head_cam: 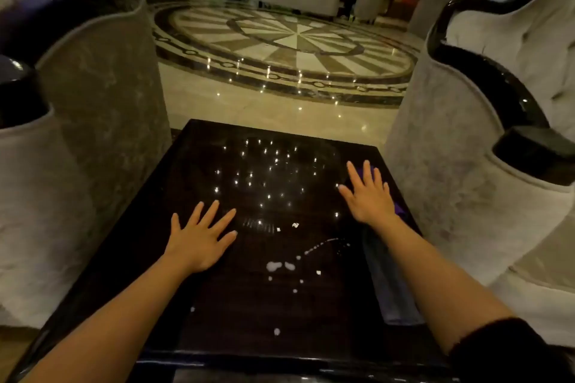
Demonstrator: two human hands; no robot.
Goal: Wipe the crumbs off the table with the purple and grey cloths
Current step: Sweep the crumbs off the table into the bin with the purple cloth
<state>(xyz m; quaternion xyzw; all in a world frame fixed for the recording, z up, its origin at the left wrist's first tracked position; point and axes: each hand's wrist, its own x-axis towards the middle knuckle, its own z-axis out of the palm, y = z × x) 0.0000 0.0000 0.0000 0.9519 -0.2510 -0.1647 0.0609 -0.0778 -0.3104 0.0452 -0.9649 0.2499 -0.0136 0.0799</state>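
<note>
A dark glossy table [217,320] lies in front of me. White crumbs [278,266] are scattered over its middle and near part. My left hand [200,238] rests flat on the table, fingers spread, holding nothing. My right hand [368,193] lies flat with spread fingers on top of the purple cloth [399,210] near the table's right edge; only small purple bits show around the hand. The grey cloth [389,283] lies in a long strip along the right edge, partly under my right forearm.
A grey upholstered armchair [93,134] stands close on the left and a pale one [466,180] on the right, both hard against the table's sides. Beyond the far edge is a polished patterned marble floor [289,47].
</note>
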